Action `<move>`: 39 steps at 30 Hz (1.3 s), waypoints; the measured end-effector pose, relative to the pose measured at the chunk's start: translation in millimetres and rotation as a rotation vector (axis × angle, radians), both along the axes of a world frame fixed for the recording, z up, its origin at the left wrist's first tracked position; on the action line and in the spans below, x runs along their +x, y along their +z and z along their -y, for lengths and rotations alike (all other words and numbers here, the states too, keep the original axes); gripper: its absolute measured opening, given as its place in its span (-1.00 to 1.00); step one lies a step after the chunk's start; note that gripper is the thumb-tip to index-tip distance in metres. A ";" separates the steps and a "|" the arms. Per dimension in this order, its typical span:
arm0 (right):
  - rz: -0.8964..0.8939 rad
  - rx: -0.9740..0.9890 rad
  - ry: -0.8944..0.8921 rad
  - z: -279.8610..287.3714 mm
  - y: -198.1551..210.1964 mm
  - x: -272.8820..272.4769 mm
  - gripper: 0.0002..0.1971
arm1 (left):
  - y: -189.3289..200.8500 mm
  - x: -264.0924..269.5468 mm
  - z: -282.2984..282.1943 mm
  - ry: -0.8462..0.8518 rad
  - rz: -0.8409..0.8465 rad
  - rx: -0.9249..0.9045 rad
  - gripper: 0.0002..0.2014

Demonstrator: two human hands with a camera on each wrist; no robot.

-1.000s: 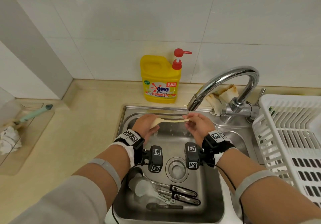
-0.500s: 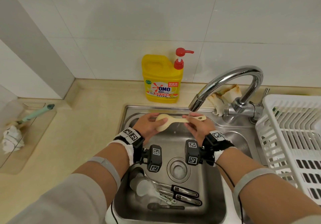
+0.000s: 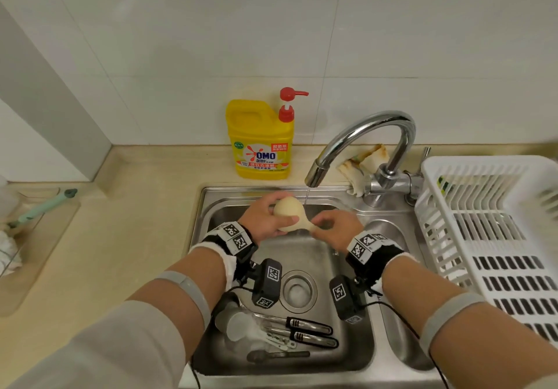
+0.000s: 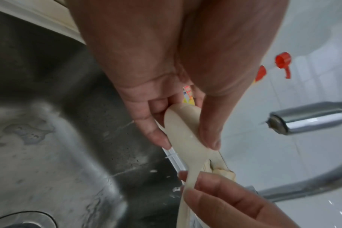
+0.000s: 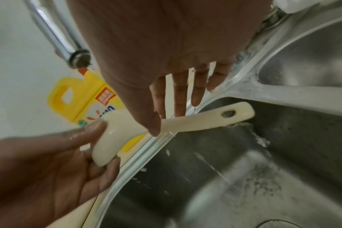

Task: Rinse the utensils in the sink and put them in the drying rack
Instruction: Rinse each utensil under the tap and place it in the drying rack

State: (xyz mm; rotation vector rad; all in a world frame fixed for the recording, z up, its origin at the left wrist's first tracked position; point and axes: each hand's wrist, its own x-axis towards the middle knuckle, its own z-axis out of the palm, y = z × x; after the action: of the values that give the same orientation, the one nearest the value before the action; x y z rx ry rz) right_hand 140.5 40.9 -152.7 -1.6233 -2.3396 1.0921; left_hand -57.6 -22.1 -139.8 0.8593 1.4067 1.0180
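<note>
Rinsing stage, one utensil in hand and several waiting. At the left edge of the counter lies a clear tray with a teal-handled tool, not part of the task. At the counter's back edge stands a yellow detergent bottle. Over the back of the sink, the left hand curls its fingers and thumb round the bowl of a cream plastic spoon; the left wrist view shows the thumb pressed on the bowl's rim. The right hand pinches the spoon's handle between thumb and forefinger, its other fingers spread straight, as the right wrist view shows; the handle's end, with its hanging hole, juts free past the fingers. A thin stream falls from the faucet just beside the spoon's bowl; whether it strikes the spoon cannot be told. At the front of the sink lie the utensils not yet rinsed: two black-handled tools, a dark spoon and a whitish scoop. At the right edge stands the white drying rack; something green and dark shows through its back slats, but what the rack holds cannot be told. The task appears early: this spoon has yet to reach the rack, and the pile in the sink is left to do.
</note>
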 end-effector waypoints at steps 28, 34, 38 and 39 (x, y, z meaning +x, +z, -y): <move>0.078 0.057 -0.394 -48.8 89.7 287.3 -0.77 | 36.8 208.2 -33.5 -0.397 -0.809 0.184 -0.87; 0.291 -0.022 -0.278 -78.2 27.1 321.2 -0.72 | 29.8 246.0 -41.5 -0.416 -1.032 0.046 -0.84; 0.304 -0.050 -0.230 -94.1 -3.4 317.5 -0.77 | 19.0 259.0 -37.9 -0.346 -1.083 -0.053 -0.86; 0.308 -0.049 -0.227 -97.1 -9.7 316.7 -0.79 | 17.0 261.3 -36.8 -0.336 -1.082 -0.076 -0.87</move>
State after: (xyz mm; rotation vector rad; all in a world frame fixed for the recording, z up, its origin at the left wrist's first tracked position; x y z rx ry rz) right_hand 457.1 138.0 -162.4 -2.1478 -2.2332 0.9163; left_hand 203.7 14.6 -122.8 1.6450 2.0446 0.1793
